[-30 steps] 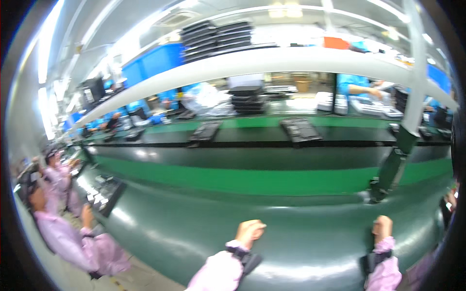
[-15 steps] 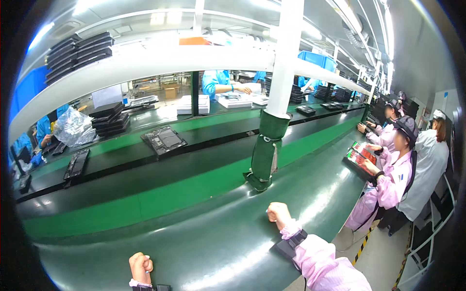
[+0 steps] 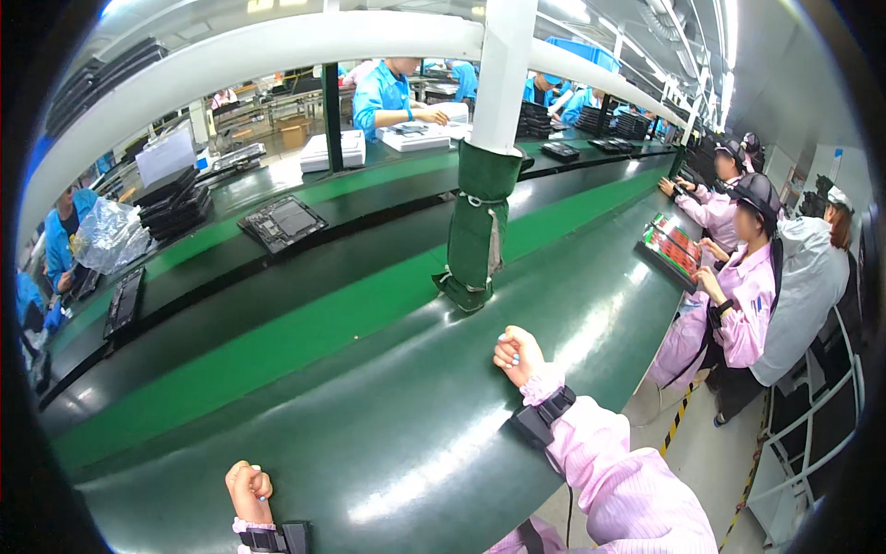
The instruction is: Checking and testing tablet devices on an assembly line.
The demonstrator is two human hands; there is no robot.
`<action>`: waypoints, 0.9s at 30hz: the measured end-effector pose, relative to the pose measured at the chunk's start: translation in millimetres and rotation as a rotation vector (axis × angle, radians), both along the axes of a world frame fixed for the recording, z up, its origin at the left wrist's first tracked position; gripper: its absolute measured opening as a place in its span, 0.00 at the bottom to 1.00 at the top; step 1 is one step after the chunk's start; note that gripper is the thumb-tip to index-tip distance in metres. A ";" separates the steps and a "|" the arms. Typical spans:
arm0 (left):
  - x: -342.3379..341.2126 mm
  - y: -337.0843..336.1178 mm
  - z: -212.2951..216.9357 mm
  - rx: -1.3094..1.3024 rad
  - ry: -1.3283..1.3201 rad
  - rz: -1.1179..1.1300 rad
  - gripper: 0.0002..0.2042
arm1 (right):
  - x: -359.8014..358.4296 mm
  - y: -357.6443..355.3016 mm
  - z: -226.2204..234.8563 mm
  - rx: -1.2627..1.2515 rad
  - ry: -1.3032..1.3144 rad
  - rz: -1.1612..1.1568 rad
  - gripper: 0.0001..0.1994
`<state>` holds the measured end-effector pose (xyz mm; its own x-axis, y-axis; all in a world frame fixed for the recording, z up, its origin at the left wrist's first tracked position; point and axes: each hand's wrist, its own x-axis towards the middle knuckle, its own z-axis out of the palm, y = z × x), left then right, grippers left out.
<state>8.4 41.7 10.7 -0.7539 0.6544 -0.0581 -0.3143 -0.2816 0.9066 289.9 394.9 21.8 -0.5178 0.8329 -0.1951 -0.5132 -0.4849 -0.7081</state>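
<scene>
My left hand (image 3: 249, 489) is curled into a fist above the green tabletop (image 3: 397, 415), near its front edge. Farther right and forward, my right hand (image 3: 519, 355) is also a fist, its curled fingertips showing. Nothing shows in either hand. Both wrists wear black strapped boxes over pink cuffs. Nearest to my right hand stands the white post (image 3: 503, 83), its lower part wrapped in green cloth (image 3: 478, 222) tied with a cord.
A black-framed open device (image 3: 282, 224) and another (image 3: 125, 303) lie on the far dark strip. Crumpled clear plastic (image 3: 109, 235) sits by stacked black panels (image 3: 173, 205). At right, a co-worker in pink handles a tray with red and green pieces (image 3: 671, 245). Workers in blue are opposite.
The view has shifted, so the post and bench appear farther left and higher. Both fists stay closed; the right one has turned slightly, showing more fingertips. The nearby co-worker's hands have moved at the tray.
</scene>
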 end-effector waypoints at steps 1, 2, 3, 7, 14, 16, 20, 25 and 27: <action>0.4 -0.1 -0.7 0.013 0.022 -0.002 0.14 | -2.7 -2.4 -1.8 0.019 -0.080 0.009 0.13; 1.0 0.1 -1.5 0.016 0.028 -0.001 0.14 | -5.2 -5.6 -4.2 0.231 -0.206 0.032 0.14; 1.5 -0.6 -1.8 0.005 0.026 0.021 0.14 | -6.3 -7.8 -5.4 0.305 -0.211 0.059 0.14; 0.9 0.1 -1.2 0.009 0.025 0.001 0.14 | -4.0 -6.8 -2.4 0.264 -0.069 0.032 0.12; -3.1 -2.9 -6.0 -0.004 0.055 -0.055 0.14 | -3.3 -5.5 -2.1 0.326 -0.283 0.041 0.12; -3.7 -3.5 -6.7 0.005 0.047 -0.051 0.14 | -3.0 -4.7 -1.8 0.168 -0.117 0.099 0.13; -2.2 -1.8 -2.8 0.000 0.054 -0.072 0.14 | -5.1 -7.0 -0.3 0.224 -0.173 0.139 0.13; -0.7 -1.1 -4.5 -0.011 0.017 0.009 0.13 | -4.7 -5.7 -2.3 0.215 -0.157 0.126 0.14; -3.3 -1.8 -6.9 -0.010 0.050 -0.043 0.13 | -4.1 -5.0 -3.0 0.120 -0.043 0.134 0.14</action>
